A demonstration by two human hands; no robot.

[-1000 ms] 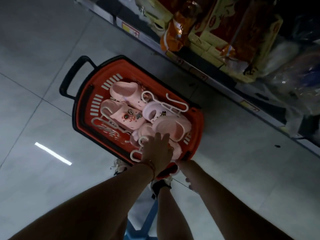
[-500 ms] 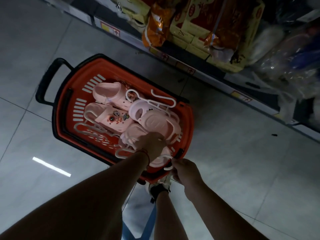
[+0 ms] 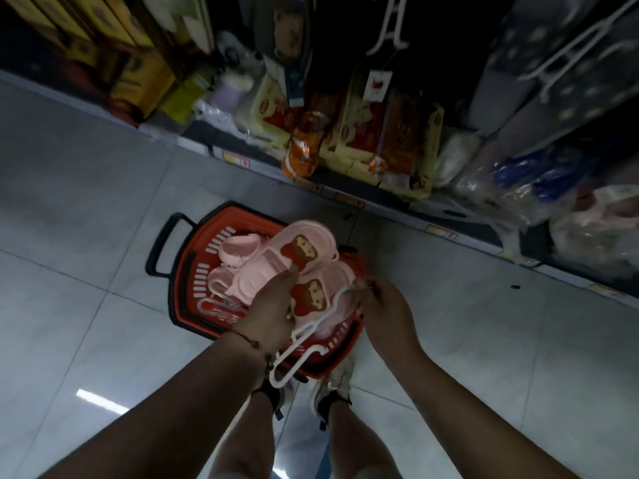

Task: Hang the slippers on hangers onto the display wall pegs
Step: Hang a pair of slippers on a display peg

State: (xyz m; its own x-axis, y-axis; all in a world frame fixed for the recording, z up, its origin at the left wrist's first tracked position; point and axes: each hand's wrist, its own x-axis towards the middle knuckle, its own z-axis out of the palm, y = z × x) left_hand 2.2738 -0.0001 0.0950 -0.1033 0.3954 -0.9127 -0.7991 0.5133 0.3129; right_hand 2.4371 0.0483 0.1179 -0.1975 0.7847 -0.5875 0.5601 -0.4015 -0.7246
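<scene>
Head view, left hand: the left hand [image 3: 273,307] grips a pair of pink moulded-rubber slippers with red-and-brown bear figures on the insoles [image 3: 290,264], fingers curled round the near edge of the pair, thumb up on the upper slipper's ribbed insole.
Head view, right hand: the right hand [image 3: 383,311] pinches one end of the white thin plastic hanger [image 3: 304,335] just beside the lower slipper; its fingertips are blurred.
Hanger: a curved bar that runs from the right hand down under the left wrist, its hook lowest; how it joins the slippers is hidden by the left hand.
Below the hands: an orange slotted plastic shopping basket with a black rim and handle [image 3: 188,271] stands on the pale glossy floor tiles [image 3: 86,209], holding more pink slippers [image 3: 238,247] and white hangers [image 3: 218,305], partly covered by the held pair.
Beyond the hands: a low shelf of yellow-and-red packets [image 3: 363,133], dim and blurred.
Far right, above: dotted grey slippers on white hangers [image 3: 539,60], cut off by the frame's edge.
</scene>
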